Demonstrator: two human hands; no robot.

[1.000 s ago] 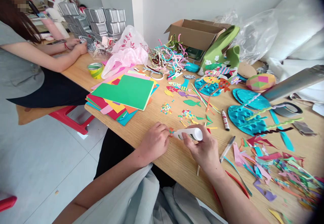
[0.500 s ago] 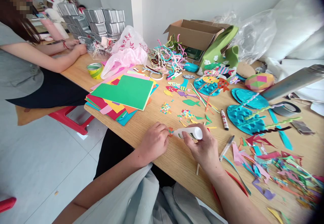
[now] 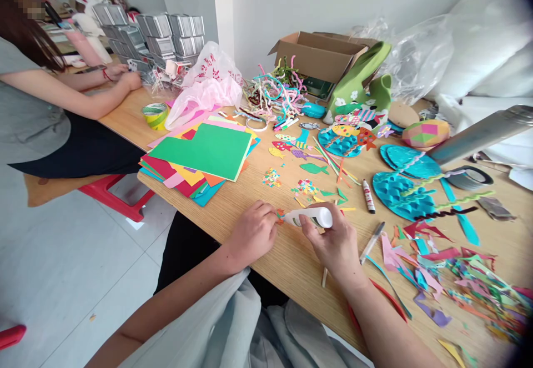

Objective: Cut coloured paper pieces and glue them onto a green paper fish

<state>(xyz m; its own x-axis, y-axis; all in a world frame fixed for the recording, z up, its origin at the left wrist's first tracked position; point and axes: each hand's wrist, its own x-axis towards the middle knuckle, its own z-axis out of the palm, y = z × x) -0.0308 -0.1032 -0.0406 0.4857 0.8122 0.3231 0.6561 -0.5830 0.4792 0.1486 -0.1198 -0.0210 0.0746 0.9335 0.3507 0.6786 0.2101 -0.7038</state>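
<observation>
My right hand (image 3: 339,248) is wrapped round a white glue bottle (image 3: 314,217), tilted almost flat with its nozzle pointing left. The nozzle tip meets a small orange paper cut-out (image 3: 280,215) with blue-green specks. My left hand (image 3: 255,229), fingers curled, pins that cut-out at its left edge against the table; the fingers hide part of it. Beyond the hands lie two little heaps of paper confetti (image 3: 307,187) and a green paper fish (image 3: 314,169). A thin white stick (image 3: 325,277) pokes out beneath my right hand.
Coloured paper sheets (image 3: 208,151) are stacked at left. Blue painted discs (image 3: 402,196), a marker (image 3: 368,196), paper scraps (image 3: 453,273) and red-handled scissors (image 3: 387,298) lie to the right. Pipe cleaners (image 3: 275,96) and a cardboard box (image 3: 318,54) stand behind. Another person (image 3: 37,96) sits at left.
Almost nothing differs. Both hands, the glue bottle and the cut-out keep their places; the whole view shifts very slightly.
</observation>
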